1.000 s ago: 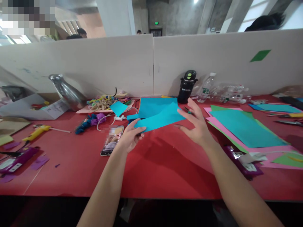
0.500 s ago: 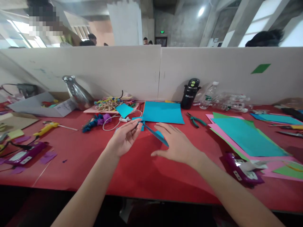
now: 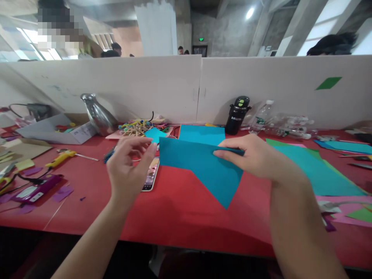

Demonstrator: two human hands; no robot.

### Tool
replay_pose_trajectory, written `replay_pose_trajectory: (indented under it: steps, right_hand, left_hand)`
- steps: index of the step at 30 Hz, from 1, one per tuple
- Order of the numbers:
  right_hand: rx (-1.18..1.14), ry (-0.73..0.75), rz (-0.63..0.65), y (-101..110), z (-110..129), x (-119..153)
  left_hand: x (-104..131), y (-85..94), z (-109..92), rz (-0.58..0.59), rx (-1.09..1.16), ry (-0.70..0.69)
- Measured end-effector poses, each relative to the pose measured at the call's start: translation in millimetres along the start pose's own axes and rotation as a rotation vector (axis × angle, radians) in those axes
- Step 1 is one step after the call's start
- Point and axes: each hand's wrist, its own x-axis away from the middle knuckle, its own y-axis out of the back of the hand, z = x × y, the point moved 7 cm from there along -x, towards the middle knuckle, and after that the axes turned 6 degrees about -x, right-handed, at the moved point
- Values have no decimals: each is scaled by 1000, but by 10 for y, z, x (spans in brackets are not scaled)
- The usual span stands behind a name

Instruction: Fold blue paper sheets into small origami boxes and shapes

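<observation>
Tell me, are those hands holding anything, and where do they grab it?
The right hand pinches the blue paper at its upper edge, toward the right end; the left hand holds nothing.

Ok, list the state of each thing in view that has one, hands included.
Blue sheet: held up, one corner pointing down
Right hand: pinching the blue sheet
Left hand: partly open, near the sheet's left edge, apparently not gripping
Phone: lying flat, screen lit
Black bottle: standing, lidded
Clear bottle: standing, capped
White box: open-topped
Yellow glue gun: lying down, power state unclear
Green sign: lit
</observation>
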Motion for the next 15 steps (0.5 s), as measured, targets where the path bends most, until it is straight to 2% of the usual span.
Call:
replay_pose_trajectory:
  steps: [1,2,3,4,6,10,12,15]
  right_hand:
    - [8,6,40,-28,32,36]
    - [14,17,89,-74,67,61]
    - [18,37,145,-138,108,73]
    - [17,63,199,-213,156,71]
    - [12,130,270,-367,266,31]
    - [33,217,244,-573,419,-99]
    - [29,227,230,-605,433,-126]
    - [-15,228,199,-538,415,-121]
  left_hand:
    - [34,77,-212,-59,-88,-174]
    - [97,97,-417,-56,-161,-343]
    - [164,44,-558,36,-232,-439]
    - [236,-60,-637,191,-293,-475]
    - [371,-194,-722,357,-328,-489]
    - [515,-389,-683,499,-335,-479]
    - [514,-449,-579,562,-349,-416]
    - [484,-474,-467,615,-344,-318]
